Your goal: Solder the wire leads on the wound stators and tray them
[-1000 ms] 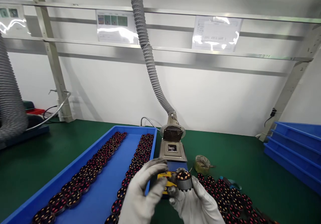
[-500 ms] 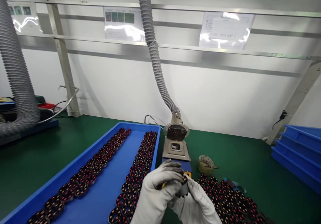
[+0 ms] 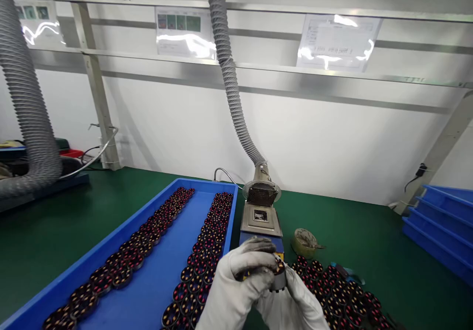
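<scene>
Both my hands wear white gloves, the left one darkened at the fingertips. Between them is a small round ring part, dark grey on its side with coloured dots on top. My left hand curls its fingers over the part from the left. From the right, my right hand grips its side with thumb and fingers, partly hidden behind the part. Just beyond the hands stands a small solder pot with a square opening in its metal top. A heap of similar ring parts lies right of my hands.
A long blue tray holds rows of ring parts on the left. A round tin with a stick stands right of the pot. An extraction hose hangs above it. Stacked blue trays stand far right on the green table.
The ring part is tilted a little differently and shows more of its grey side. Both hands stay together around it. The whole view has shifted slightly.
</scene>
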Tool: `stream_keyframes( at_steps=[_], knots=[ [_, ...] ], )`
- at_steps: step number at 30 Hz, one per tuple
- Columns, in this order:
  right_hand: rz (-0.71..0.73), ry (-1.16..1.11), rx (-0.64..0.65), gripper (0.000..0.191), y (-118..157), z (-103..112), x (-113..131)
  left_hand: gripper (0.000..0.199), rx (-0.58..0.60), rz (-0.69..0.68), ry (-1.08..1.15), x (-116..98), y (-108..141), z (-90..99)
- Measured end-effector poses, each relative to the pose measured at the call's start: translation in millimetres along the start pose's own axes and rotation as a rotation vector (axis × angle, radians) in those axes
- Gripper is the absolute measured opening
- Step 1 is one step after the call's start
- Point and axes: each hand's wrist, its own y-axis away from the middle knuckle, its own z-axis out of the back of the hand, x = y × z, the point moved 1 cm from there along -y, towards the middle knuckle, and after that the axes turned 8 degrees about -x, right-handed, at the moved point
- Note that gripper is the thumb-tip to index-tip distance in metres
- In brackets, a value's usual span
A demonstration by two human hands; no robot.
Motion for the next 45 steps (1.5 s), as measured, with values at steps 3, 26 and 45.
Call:
stream_keyframes(
  at_steps=[3,26,45],
  knots=[
    [-0.073,-0.038,0.022,0.031,6,-11,-2,0.013,-0.157,-0.010,0.100,7,1,3.4],
    [0.152,0.044,-0.079,0.041,15,-25,3,0.017,-0.159,0.245,-0.139,-19,0,21.3],
    [1.521,1.126,-0.440,0.029,24,-18,-24,0.036,0.030,0.510,0.441,1,10,-13.0]
  ],
)
